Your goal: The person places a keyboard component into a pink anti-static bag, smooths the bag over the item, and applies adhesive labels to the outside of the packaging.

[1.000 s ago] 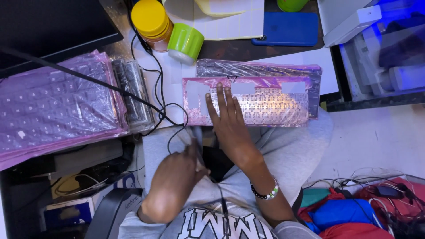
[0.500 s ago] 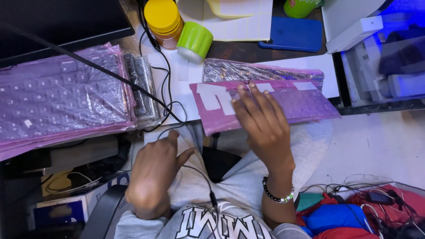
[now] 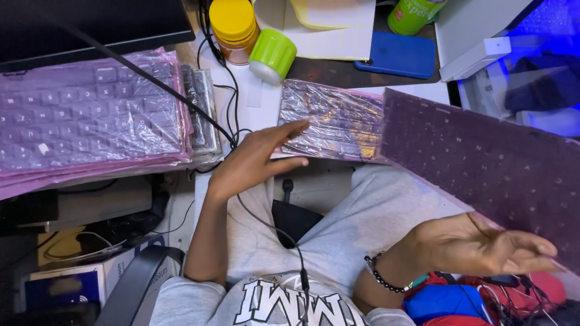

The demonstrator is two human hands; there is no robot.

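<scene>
A stack of pink-bagged keyboards [image 3: 90, 121] lies at left, a clear-wrapped keyboard [image 3: 338, 121] at centre, a purple bagged sheet [image 3: 483, 169] at right, a dark screen [image 3: 90, 21] behind.
</scene>
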